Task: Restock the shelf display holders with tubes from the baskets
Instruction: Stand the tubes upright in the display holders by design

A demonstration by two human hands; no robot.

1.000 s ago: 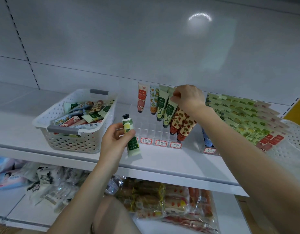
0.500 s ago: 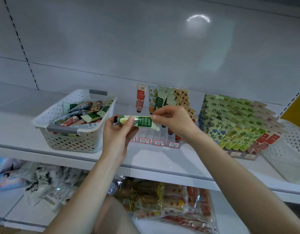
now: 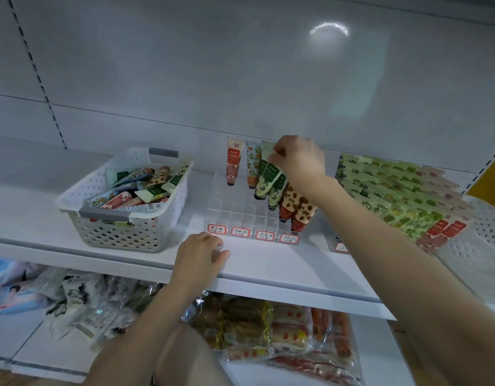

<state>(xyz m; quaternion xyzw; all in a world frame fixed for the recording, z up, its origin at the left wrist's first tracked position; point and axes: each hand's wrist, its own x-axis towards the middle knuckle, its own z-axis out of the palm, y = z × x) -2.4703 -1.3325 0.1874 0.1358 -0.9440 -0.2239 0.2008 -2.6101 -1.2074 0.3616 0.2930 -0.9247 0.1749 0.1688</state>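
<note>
A white shop shelf (image 3: 268, 263) runs across, with a plain white wall behind it. In the middle stands a clear holder (image 3: 235, 215) with lots of little square holes and red-edged labels (image 3: 240, 232) along its front. Think of that holder as a clock. At nine o'clock sits a white basket (image 3: 124, 232) full of loose tubes (image 3: 135, 190). At three o'clock is a second holder (image 3: 394, 196), already packed full.

The right hand (image 3: 299, 160) is up at the back of the clear holder, near one o'clock. Its fingertips pinch the flat top end of a green tube (image 3: 270, 176). The tube leans with its cap down, right beside other tubes that stand in the holes. I cannot tell if its cap is in a hole yet. The left hand (image 3: 199, 257) rests on the shelf's front edge at seven o'clock, with its fingers loosely bent and nothing in it.

The tube looks small and light. It is likely soft in its belly and stiffer at the flat end and the cap. The flat end seems the best place to pinch, because a squeeze in the middle could bend it. Its shiny skin might slip.

The holes from six to nine o'clock look empty, so there is room there. The right side is crowded with leaning spotty tubes, and a bump could tip them. The clear walls are hard to see.
</note>
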